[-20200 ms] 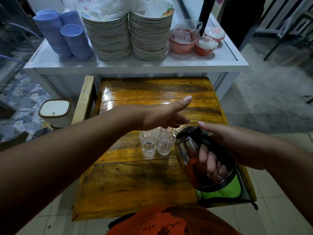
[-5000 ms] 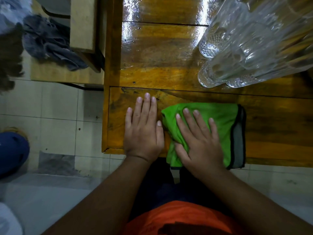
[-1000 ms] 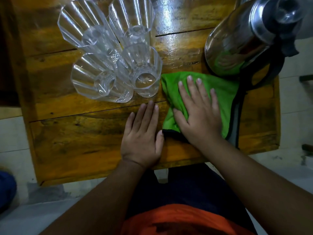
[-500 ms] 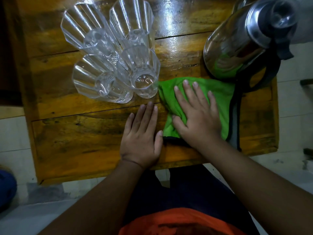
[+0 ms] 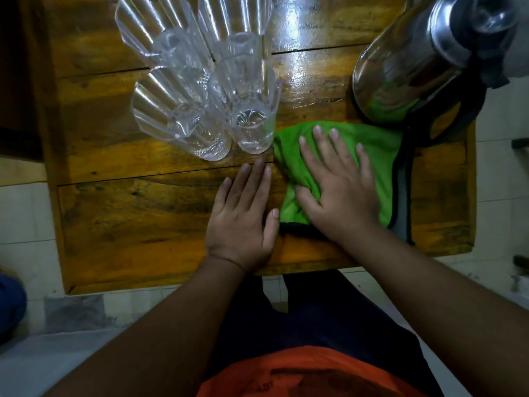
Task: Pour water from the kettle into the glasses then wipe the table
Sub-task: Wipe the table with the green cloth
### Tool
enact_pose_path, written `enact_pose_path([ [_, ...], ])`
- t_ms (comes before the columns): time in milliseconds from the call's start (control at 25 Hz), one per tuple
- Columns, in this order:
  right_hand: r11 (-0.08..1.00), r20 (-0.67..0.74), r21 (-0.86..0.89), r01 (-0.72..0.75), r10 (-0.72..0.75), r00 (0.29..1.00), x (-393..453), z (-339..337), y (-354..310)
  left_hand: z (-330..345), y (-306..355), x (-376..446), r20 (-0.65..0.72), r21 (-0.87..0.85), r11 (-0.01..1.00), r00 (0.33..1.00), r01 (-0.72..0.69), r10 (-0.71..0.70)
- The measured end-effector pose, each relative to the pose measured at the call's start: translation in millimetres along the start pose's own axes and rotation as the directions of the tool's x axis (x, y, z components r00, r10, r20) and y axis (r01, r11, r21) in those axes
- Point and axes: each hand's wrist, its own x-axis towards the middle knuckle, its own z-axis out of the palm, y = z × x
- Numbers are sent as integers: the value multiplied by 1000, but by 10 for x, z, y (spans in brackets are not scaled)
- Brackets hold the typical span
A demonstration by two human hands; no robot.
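I look straight down on a varnished wooden table (image 5: 128,224). Several clear ribbed glasses (image 5: 200,110) stand clustered at the upper middle, with a little water visible in the nearest ones. A steel kettle (image 5: 415,58) with a black handle stands at the upper right. A green cloth (image 5: 378,144) with a grey, black-edged border lies between glasses and kettle, near the front edge. My right hand (image 5: 337,190) presses flat on the cloth, fingers spread. My left hand (image 5: 243,219) lies flat on the bare wood just left of the cloth, holding nothing.
The table's front edge runs just below my wrists, its left edge at about a tenth of the frame. Pale floor tiles (image 5: 25,219) show on both sides. A blue object (image 5: 11,305) sits on the floor at lower left.
Since half a second ago my right hand and the cloth have slid slightly toward the near edge and the glasses. The left hand, glasses and kettle have stayed put.
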Motion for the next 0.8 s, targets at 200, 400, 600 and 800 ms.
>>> enact_pose_path([
  [200,994,38,-55,92,-90,995,-653,154,4,8,-12,-11,-1,-14,1000,1000,-15,14],
  [400,995,55,-35,98,-96,994,-354,100,-24,20,-7,-1,8,-10,1000,1000,-19,19],
  [600,999,30,-19,49,-48,998,-560,161,2,19,-17,-21,9,13,1000,1000,-18,17],
  [800,996,35,-23,83,-82,996,-462,71,153,19,17,-14,26,32,999,1000,-5,4],
])
